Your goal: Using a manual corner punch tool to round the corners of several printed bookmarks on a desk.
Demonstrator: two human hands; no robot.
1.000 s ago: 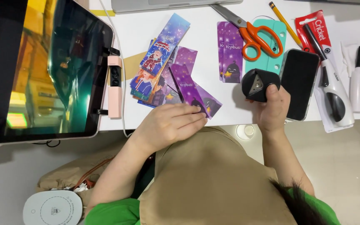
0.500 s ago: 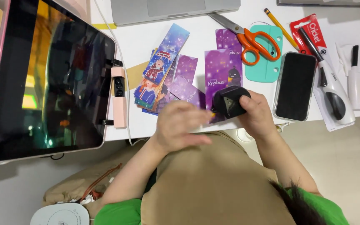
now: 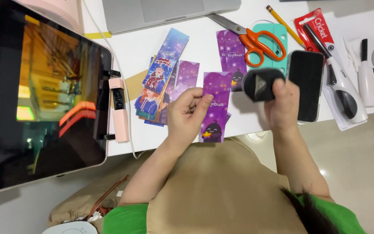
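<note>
The left hand pinches a purple bookmark above the white desk edge; the right hand grips a round black punch beside it, left of a dark phone, below orange scissors; a red blister pack lies top right

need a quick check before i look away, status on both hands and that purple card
Left hand pinching purple bookmark, lifted off table. Right hand gripping black corner punch, just right of bookmark, apart. Nothing between them.

Glossy paper bookmark; matt black plastic punch; smooth white tabletop.
</note>
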